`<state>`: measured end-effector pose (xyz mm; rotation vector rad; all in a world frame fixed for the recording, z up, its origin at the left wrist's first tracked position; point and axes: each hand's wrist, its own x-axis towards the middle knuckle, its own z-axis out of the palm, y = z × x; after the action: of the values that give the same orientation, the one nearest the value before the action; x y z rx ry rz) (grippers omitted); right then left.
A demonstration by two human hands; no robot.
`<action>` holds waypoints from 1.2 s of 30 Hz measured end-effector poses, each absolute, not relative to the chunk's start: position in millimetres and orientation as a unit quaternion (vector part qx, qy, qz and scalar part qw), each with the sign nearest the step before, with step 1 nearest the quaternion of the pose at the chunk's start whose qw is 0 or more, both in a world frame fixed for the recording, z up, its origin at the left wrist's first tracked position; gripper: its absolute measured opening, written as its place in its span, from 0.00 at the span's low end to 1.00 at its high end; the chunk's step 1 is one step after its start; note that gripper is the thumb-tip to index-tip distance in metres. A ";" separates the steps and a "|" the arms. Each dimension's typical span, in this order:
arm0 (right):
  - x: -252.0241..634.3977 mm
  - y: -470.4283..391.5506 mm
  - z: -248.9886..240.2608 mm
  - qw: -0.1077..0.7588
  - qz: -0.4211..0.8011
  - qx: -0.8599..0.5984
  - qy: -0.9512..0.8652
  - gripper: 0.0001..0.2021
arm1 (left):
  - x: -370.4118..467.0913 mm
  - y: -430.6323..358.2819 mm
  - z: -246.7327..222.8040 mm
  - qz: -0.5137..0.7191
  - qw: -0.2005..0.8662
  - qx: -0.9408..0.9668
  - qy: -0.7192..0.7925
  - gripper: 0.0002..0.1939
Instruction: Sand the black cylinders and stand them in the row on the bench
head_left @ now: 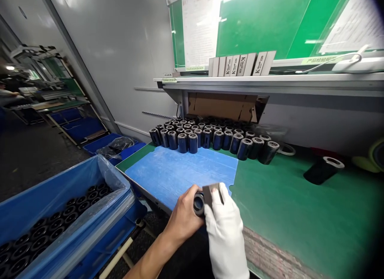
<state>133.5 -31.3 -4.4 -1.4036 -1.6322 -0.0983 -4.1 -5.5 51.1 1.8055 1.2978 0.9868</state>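
My bare left hand (184,215) is wrapped round a dark hollow cylinder (198,203), its open end facing me. My right hand (223,219), in a white glove, grips a grey-brown rectangular block (207,194) and holds it against the cylinder's side. Both hands are over the front edge of the bench, by the blue sheet (183,171). Behind the sheet stand several rows of black cylinders (193,143), upright with their ring-shaped ends up. The fingertips of my left hand are partly hidden behind the cylinder.
A blue bin (114,199) lined with clear plastic holds several black cylinders at the left. One larger black cylinder (321,171) stands at the right on the green mat (285,199). Above, a shelf (240,82) carries a row of small blocks (234,66).
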 end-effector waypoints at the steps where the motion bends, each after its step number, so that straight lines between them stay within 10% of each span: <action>1: 132.8 -28.8 -1.6 0.468 -0.047 -0.574 -0.670 0.22 | -3.5 -5.6 51.2 0.382 0.343 0.698 0.500 0.13; 36: 130.5 -29.0 26.7 0.355 -0.191 -0.535 -0.743 0.16 | -6.4 -5.6 47.9 0.438 0.373 0.681 0.453 0.12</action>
<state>130.5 -29.0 26.7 -1.3813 -1.9194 -0.4941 -6.4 -5.6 47.9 1.7445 1.1612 1.1221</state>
